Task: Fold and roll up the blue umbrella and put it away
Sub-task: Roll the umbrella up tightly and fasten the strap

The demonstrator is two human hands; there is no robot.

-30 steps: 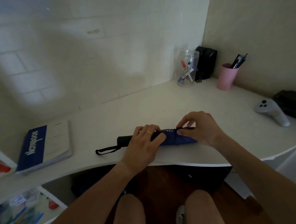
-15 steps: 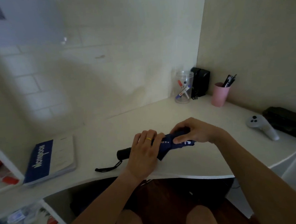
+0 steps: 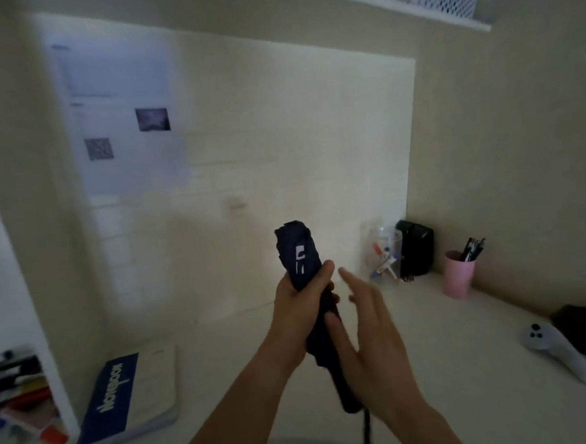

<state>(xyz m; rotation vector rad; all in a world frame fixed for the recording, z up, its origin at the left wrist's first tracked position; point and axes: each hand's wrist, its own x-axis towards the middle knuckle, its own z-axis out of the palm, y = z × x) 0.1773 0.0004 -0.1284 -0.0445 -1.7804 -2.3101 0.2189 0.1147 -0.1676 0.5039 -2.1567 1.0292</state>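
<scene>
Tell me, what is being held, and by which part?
The left hand grips the rolled blue umbrella around the middle of its folded canopy. The right hand is open beside it, holding nothing.

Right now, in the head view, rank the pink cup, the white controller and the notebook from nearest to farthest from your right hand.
From the right hand:
1. Pink cup, to its right, toward the back wall.
2. White controller, farther right, near the desk edge.
3. Notebook, far left, beyond the left hand gripping the umbrella.

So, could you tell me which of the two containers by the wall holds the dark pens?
The pink cup, standing right of the black box. The clear jar, left of that box, holds coloured markers instead.
</scene>
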